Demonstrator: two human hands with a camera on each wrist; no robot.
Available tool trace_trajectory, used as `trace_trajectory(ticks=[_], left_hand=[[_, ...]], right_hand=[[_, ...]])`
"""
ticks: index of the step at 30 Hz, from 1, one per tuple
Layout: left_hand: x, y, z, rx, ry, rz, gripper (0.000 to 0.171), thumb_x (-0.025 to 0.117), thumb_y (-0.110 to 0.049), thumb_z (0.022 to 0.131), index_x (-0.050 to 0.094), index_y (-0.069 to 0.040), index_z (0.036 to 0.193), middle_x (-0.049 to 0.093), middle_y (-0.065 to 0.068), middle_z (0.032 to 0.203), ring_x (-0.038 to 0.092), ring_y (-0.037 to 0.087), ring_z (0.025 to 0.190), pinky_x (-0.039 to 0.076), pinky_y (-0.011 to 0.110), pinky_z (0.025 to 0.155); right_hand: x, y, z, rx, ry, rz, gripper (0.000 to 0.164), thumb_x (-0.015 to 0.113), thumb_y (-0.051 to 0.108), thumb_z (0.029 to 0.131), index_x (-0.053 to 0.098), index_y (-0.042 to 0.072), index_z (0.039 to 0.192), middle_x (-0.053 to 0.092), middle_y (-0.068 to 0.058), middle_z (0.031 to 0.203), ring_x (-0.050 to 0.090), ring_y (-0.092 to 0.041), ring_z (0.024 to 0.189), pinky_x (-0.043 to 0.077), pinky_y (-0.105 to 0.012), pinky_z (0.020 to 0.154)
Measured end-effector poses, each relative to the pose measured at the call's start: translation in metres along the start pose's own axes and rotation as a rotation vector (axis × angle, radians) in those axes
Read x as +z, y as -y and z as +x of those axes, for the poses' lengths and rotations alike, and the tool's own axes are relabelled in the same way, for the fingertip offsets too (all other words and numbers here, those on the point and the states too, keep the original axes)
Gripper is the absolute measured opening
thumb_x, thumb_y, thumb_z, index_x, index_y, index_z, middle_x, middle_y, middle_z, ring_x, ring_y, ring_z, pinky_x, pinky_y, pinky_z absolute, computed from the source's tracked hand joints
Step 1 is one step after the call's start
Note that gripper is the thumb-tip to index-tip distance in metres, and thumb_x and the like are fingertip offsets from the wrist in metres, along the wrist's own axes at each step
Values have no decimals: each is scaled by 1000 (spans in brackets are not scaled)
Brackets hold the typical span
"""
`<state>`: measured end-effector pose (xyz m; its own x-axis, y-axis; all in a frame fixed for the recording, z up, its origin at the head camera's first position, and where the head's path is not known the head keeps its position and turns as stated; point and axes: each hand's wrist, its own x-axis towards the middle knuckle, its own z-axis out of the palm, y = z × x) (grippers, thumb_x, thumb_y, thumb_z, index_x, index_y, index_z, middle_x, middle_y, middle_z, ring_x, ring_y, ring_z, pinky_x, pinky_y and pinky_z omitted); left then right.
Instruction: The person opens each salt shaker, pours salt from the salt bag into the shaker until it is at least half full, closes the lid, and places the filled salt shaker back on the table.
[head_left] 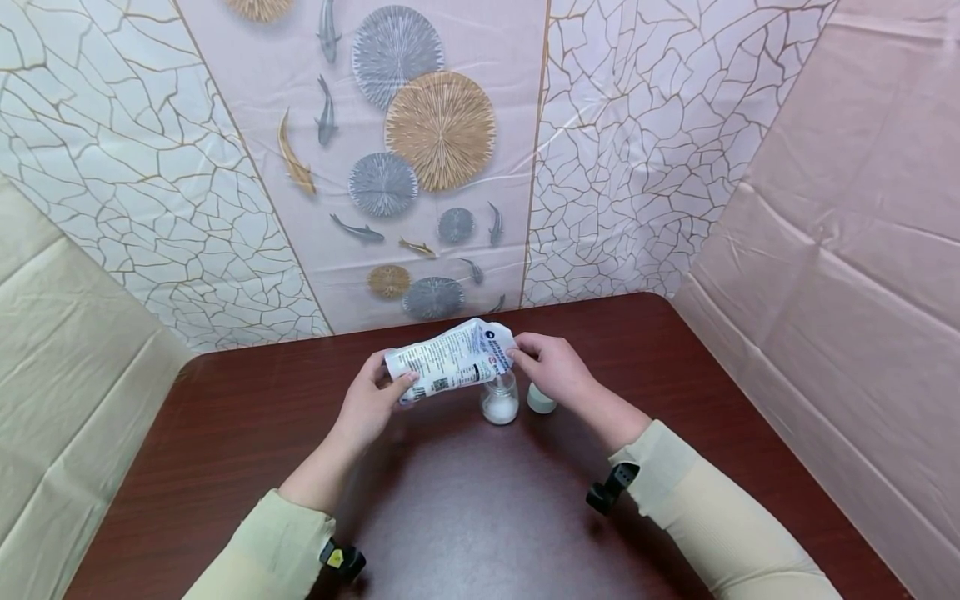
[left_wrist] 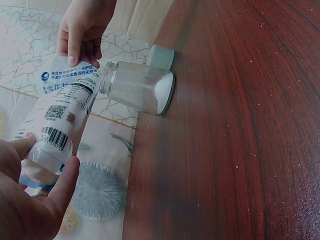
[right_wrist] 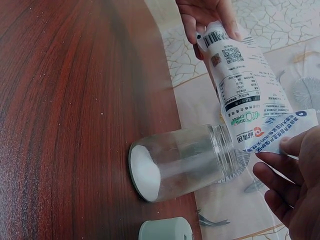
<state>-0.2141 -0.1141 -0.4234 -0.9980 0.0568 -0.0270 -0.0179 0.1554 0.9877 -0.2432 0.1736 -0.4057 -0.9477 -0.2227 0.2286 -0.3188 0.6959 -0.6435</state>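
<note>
A white printed salt bag [head_left: 450, 358] is held tilted between both hands, its right end low over a glass jar [head_left: 500, 400]. My left hand [head_left: 372, 398] grips the bag's left end, thumb on the printed face. At the other end, my right hand [head_left: 553, 367] pinches the corner between thumb and fingers, as the right wrist view shows. The bag's edge sits right at the jar's threaded mouth [right_wrist: 225, 150]. White grains [right_wrist: 146, 174] cover the bottom of the upright, uncapped jar.
A pale green cap [head_left: 541, 400] stands on the dark red wooden table [head_left: 465, 500], just right of the jar. Small white specks [left_wrist: 237, 167] are scattered over the tabletop. Behind the table's far edge hangs a patterned cloth [head_left: 442, 133].
</note>
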Motion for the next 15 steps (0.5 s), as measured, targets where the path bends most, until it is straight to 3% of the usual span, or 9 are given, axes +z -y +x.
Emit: trace_trajectory(ticks=[15], left_hand=[[-2,-1,2,-16,7,1,50,67,-14,96,45,-13,141,59,18,127,64,21,98,57,47,83]], right_hand=[[1,-2,1,-9,0,-12,9,63,23,99,70,17,99,67,3,90,55,-19,79,46,-34,69]])
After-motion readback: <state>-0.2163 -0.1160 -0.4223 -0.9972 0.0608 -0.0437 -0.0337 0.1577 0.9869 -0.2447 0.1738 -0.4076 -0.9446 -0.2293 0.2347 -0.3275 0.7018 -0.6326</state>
